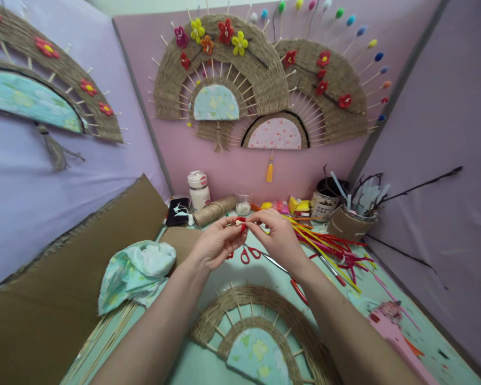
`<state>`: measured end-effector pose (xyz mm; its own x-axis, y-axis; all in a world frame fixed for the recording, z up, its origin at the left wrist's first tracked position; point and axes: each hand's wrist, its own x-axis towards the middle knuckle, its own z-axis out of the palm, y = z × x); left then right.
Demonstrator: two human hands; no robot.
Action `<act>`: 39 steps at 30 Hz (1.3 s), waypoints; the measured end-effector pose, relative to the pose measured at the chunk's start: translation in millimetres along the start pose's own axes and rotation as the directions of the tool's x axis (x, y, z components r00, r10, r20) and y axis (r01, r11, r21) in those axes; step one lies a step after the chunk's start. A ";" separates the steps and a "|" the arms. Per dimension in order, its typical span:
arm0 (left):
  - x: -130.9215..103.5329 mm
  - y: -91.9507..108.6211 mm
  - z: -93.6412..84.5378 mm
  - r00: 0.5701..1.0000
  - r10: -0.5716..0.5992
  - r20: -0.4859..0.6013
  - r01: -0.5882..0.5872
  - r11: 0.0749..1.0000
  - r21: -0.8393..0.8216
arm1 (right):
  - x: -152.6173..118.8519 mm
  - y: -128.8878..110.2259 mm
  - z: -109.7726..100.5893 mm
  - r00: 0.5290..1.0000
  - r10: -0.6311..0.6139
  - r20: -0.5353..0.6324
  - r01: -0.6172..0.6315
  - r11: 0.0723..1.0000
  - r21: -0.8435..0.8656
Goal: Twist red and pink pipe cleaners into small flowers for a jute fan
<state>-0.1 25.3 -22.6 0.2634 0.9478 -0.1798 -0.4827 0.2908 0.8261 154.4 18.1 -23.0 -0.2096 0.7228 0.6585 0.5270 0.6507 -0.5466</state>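
Both hands meet above the middle of the table. My left hand (220, 241) is closed on a small red flower (241, 223) with pale strands at its centre. Fingertips of my right hand (273, 232) are pinched at the flower's right side, against the pale strands. Just below the hands lie red-handled scissors (250, 254) and another long-bladed tool with red handles (299, 291), partly behind my right wrist. Nearest to me rests a woven twine fan (240, 299) with a green floral cloth centre (258, 354).
Crumpled floral cloth (138, 267) and cardboard (84, 256) lie at left. Coloured pipe cleaners (336, 248) spread at right. A twine roll (214, 210), white bottle (199, 190), clear cup (243, 206) and pot of sticks (350, 222) stand along the back. Decorated fans (272, 96) hang behind.
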 end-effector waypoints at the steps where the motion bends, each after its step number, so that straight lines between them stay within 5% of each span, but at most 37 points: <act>1: -0.3 0.2 0.6 1.000 0.015 -0.007 -0.015 1.000 0.023 | 0.2 0.6 -0.1 1.000 0.015 0.001 -0.015 1.000 0.018; 16: -1.7 1.5 1.2 0.995 0.097 -0.006 -0.096 0.988 0.122 | 1.3 3.4 -2.0 0.999 0.025 0.026 -0.026 0.999 0.044; 24: -3.3 3.8 4.0 0.997 0.072 -0.004 -0.071 0.990 0.121 | 3.5 6.0 -3.4 0.996 0.084 0.009 -0.083 0.963 0.258; 30: -1.7 -4.2 1.9 0.960 0.279 0.010 -0.257 0.868 0.426 | 2.1 4.3 -3.2 0.993 0.065 0.099 -0.080 0.986 0.150; 34: -1.1 -10.1 6.0 0.933 0.355 -0.062 -0.292 0.845 0.447 | 1.5 4.0 1.2 0.993 0.118 -0.003 -0.118 0.990 0.076; 39: -3.0 -17.3 15.7 0.963 0.244 -0.113 -0.207 0.940 0.272 | -0.7 -0.4 5.6 0.983 0.091 -0.160 -0.080 0.994 0.072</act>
<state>20.5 15.4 -28.0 0.0414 0.9986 -0.0316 -0.2806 0.0420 0.9589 149.7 18.6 -26.1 -0.0259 0.7323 0.6804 0.4817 0.6056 -0.6334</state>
